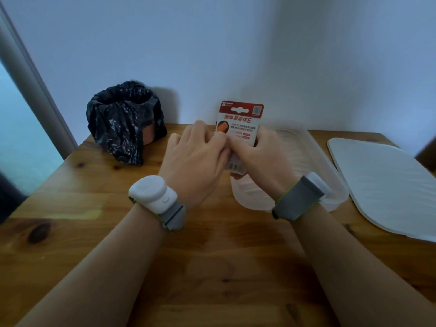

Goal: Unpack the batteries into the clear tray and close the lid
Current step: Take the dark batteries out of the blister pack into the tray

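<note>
Opening: the red-and-white cardboard-backed battery blister pack [239, 128], held upright above the wooden worktop [94, 232], printed card facing the camera.
Left hand [195, 159]: fingers curled together on the pack's left side, thumb and fingertips pinching at its edge; clamped on the pack.
Right hand [262, 156]: closed on the pack's right side and lower end, where a little clear plastic shows beneath the fingers; also clamped on the pack.
Batteries: not visible; presumably on the far face of the card, hidden by it and the hands.
Clear rectangular plastic tray [330, 175]: lying open on the worktop just behind and below the hands, toward the right rear; no batteries can be seen in it.
Translucent white flat plastic lid [387, 185]: resting off the tray, just beside it at the worktop's right edge.
Small bin lined with a black crinkled plastic bag [122, 121]: standing at the rear left corner of the worktop, well apart from the tray.
Wrist bands: a white-and-grey device on each wrist.
Step in hand: judged as the first stage, breaking the pack open; nothing unpacked yet.
Next move calls for: peeling or tearing card from blister with opposing pulls, keeping the pack over the tray so loosened batteries drop in rather than roll across the worktop.
Remaining: emptying the pack, discarding the packaging, fitting the lid.
</note>
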Demonstrator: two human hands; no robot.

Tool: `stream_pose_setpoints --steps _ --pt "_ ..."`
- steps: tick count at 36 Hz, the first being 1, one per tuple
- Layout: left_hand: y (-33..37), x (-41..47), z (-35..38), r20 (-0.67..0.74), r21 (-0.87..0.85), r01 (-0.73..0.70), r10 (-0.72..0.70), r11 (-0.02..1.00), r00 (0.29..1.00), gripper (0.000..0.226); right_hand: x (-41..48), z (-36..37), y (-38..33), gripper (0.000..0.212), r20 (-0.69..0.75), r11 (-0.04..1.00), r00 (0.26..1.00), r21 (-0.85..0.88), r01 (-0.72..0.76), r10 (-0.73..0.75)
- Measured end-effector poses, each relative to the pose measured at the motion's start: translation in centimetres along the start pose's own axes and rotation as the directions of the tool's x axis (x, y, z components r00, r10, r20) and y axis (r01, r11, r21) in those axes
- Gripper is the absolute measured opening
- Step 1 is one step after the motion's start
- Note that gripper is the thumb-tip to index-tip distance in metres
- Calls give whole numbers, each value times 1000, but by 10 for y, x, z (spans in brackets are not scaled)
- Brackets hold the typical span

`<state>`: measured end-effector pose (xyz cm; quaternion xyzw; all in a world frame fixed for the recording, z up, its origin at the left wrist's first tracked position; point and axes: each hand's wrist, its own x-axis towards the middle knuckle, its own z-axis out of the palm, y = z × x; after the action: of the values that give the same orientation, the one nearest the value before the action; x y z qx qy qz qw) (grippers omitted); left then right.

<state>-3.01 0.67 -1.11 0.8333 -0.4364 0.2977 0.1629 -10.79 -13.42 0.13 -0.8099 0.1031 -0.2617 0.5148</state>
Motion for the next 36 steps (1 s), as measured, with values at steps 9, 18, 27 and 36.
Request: stream_pose_setpoints --steps 9,18,27,36 --pt "-3 8 10 172 -238 66 -25 969 985 14 1 -1 2 24 83 999 996 41 -24 21" --pt "-16 6 6 90 -255 38 -15 966 996 21 2 1 4 23 126 1000 992 -1 9 -8" --pt "-20 6 2 84 -225 51 -33 973 996 22 2 1 4 19 85 999 995 -14 45 -43" --pt "-18 3 1 111 -134 -25 40 991 993 22 4 -3 3 14 74 1000 997 2 30 -30"
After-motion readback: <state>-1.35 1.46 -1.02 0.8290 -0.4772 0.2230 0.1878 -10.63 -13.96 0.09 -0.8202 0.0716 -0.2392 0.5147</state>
